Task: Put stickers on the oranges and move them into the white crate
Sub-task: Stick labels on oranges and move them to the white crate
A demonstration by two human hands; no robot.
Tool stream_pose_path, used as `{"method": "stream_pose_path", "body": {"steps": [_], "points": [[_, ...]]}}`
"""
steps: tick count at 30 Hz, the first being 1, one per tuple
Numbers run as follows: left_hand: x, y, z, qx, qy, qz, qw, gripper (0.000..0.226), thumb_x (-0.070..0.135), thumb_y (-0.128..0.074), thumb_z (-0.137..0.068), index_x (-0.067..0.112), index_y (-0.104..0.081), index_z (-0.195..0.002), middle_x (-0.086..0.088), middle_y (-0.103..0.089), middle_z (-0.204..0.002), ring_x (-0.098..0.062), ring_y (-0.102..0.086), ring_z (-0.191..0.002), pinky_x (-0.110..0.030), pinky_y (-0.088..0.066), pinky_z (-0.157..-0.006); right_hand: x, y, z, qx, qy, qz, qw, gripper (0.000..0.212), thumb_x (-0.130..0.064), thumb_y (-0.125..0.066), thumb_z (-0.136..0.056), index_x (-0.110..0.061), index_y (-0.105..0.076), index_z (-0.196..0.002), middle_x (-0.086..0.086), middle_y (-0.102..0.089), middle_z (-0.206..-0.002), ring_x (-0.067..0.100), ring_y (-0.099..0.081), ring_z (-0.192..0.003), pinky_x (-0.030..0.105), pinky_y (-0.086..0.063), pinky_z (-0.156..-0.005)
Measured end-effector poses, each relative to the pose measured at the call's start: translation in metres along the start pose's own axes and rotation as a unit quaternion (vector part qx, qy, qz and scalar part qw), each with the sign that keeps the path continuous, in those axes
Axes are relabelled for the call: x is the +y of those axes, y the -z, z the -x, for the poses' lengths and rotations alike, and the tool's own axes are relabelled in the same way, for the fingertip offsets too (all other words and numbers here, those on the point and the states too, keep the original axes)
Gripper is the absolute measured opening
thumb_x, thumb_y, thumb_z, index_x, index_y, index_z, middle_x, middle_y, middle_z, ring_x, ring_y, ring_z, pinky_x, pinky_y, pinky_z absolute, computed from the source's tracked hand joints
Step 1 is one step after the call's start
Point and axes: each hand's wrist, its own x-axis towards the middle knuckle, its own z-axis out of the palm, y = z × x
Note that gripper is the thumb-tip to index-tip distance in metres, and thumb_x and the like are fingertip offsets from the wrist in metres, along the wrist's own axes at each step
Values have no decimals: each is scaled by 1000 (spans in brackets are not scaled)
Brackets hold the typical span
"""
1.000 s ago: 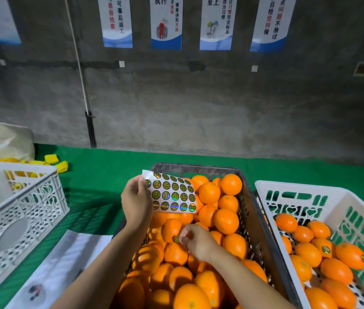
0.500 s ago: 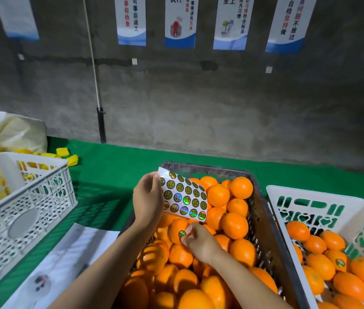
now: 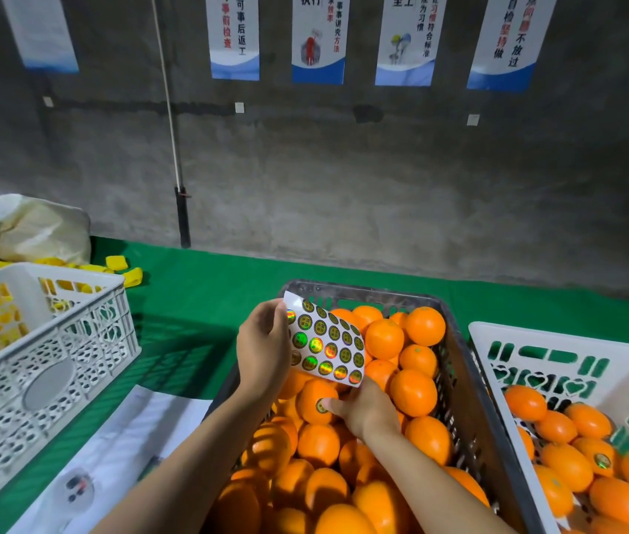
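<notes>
The left hand (image 3: 262, 348) pinches the sticker sheet (image 3: 326, 345) above the dark crate (image 3: 470, 410); just below, the right hand (image 3: 366, 408) grips a stickered orange (image 3: 311, 398).

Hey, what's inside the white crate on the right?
The white crate holds loose oranges; one shows a round sticker. The crate floor is mostly covered, and its near end is cut off.
</notes>
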Motion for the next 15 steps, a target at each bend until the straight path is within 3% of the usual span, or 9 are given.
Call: {"method": "stream_pose_path", "body": {"steps": [4, 6, 9, 12, 15], "points": [[-1, 0, 1, -2, -10, -8, 1000, 16, 28, -53, -102, 26, -68, -103, 16, -71, -91, 1, -68, -83, -23, -55, -70, 2, -7, -1, -48, 39, 15, 998, 32, -40, -68, -91, -29, -54, -117, -2, -63, -117, 18, -59, -108, 34, -48, -95], [-1, 0, 0, 3, -12, -10, 1000, 19, 28, -52, -102, 22, -69, -108, 14, -71, -94, -1, -68, -87, -26, -55, -73, 2, -12, -3, -72, 45, -19, 996, 37, -33, -65, -95, -26, -55, -129, -1, -62, -130, 22, -56, -123, 34, -45, -102], [-1, 1, 0, 9, -11, -8, 1000, 17, 27, -52, -102, 23, -68, -107, 14, -70, -94, 0, -67, -86, -25, -54, -71, -2, -14, -1, -118, 46, -77, 989, 44, -30, -67, -92, -29, -53, -134, -4, -60, -132, 20, -54, -124, 32, -44, -101], [-1, 1, -2, 19, -9, -5, 1000, 18, 26, -51, -103, 22, -68, -108, 9, -72, -96, -4, -69, -85, -27, -56, -71, -4, -20, 3, -172, 83, -37, 981, 72, -34, -69, -89, -27, -31, -150, 2, -45, -145, 24, -45, -134, 35, -40, -109], [-2, 2, -5, 29, -1, 2, 1000, 20, 25, -50, -102, 20, -69, -108, 6, -73, -96, -8, -70, -85, -33, -57, -72, -3, -21, 2, -200, 74, 97, 972, 84, -47, -52, -98, -27, 4, -158, 9, -15, -161, 32, -34, -142, 36, -36, -112]]}}
